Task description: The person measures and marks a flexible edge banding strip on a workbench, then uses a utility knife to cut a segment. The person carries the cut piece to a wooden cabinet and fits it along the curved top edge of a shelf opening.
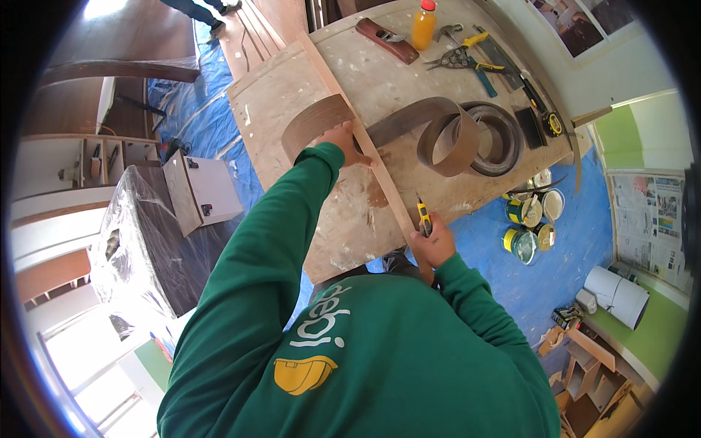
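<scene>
A long pale wooden strip (383, 179) lies across the plywood worktable (270, 219). My left hand (339, 142) grips brown edge banding (314, 117) against that strip, fingers bent over it. The banding loops rightward to a large coil (496, 135) and a loose curl (445, 146) on the table. My right hand (436, 241) holds a yellow-and-black utility knife (425, 217), blade end pointing away from me, beside the lower part of the strip.
Behind the coil lie a hand plane (387, 40), orange bottle (423, 29), hammer, snips (464, 60) and tape measure (553, 124). Paint cans (524, 247) stand on blue sheeting at right. A plastic-covered cabinet (139, 241) is left; another person's legs (197, 13) show top left.
</scene>
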Action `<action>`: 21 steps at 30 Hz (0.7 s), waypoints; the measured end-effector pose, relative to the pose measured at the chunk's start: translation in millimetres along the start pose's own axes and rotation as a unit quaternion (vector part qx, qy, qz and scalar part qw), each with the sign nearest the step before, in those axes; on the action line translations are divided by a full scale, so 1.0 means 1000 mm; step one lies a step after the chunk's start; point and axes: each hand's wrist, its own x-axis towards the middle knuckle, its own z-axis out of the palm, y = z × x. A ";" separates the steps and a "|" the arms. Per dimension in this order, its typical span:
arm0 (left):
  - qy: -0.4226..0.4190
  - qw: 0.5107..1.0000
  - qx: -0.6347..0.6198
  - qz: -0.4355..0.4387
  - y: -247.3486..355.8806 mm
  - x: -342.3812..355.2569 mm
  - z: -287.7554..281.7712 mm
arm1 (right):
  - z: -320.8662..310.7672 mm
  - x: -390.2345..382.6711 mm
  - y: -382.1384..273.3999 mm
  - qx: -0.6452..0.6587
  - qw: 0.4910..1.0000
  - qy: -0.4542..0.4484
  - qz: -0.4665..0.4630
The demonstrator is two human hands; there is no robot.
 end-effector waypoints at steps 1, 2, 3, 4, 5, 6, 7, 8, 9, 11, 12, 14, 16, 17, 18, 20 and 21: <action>-0.002 1.000 -0.003 -0.002 0.000 -0.001 0.000 | 0.003 0.001 -0.003 -0.002 1.000 -0.004 0.016; -0.004 1.000 -0.006 -0.003 0.000 -0.001 0.000 | 0.005 0.003 -0.007 -0.022 1.000 0.003 -0.008; -0.006 1.000 -0.008 -0.004 0.000 -0.002 -0.001 | 0.007 0.005 -0.010 -0.042 0.999 0.008 -0.022; 0.000 1.000 -0.008 -0.003 0.000 -0.002 0.000 | 0.008 0.008 -0.014 -0.063 0.997 0.013 -0.033; 0.005 1.000 -0.008 -0.002 0.000 -0.003 0.000 | 0.010 0.013 -0.018 -0.067 0.997 0.012 -0.043; 0.010 1.000 -0.007 -0.001 0.000 -0.004 0.000 | 0.012 0.017 -0.021 -0.072 0.996 0.011 -0.049; 0.008 1.000 -0.012 0.003 0.000 -0.004 0.000 | 0.013 0.020 -0.023 -0.075 0.995 0.012 -0.060; 0.006 1.000 -0.017 0.008 -0.001 -0.004 0.000 | 0.015 0.023 -0.025 -0.070 0.996 0.015 -0.058; 0.005 1.000 -0.022 0.012 -0.001 -0.004 -0.001 | 0.016 0.026 -0.027 -0.063 0.996 0.019 -0.061; -0.004 1.000 -0.017 0.011 -0.002 -0.004 -0.002 | 0.017 0.030 -0.031 -0.049 0.997 0.022 -0.052; -0.009 1.000 -0.015 0.010 -0.002 -0.004 -0.002 | 0.016 0.031 -0.033 -0.043 0.998 0.022 -0.039; -0.001 1.000 -0.008 0.012 -0.002 -0.004 -0.002 | 0.015 0.036 -0.038 -0.039 0.999 0.028 -0.025; 0.001 1.000 -0.004 0.010 -0.001 -0.005 -0.001 | 0.013 0.049 -0.045 -0.048 0.998 0.038 -0.019; -0.001 1.000 -0.003 0.007 -0.001 -0.004 -0.001 | 0.013 0.058 -0.050 -0.035 0.999 0.031 -0.018; -0.002 1.000 -0.001 0.004 -0.001 -0.004 -0.001 | 0.014 0.067 -0.054 -0.025 0.999 0.024 -0.011; -0.003 1.000 -0.004 0.004 -0.001 -0.003 -0.001 | 0.017 0.084 -0.062 -0.020 0.999 0.034 -0.034; -0.003 1.000 -0.004 0.003 -0.002 -0.002 0.000 | 0.021 0.092 -0.065 -0.025 0.996 0.050 -0.063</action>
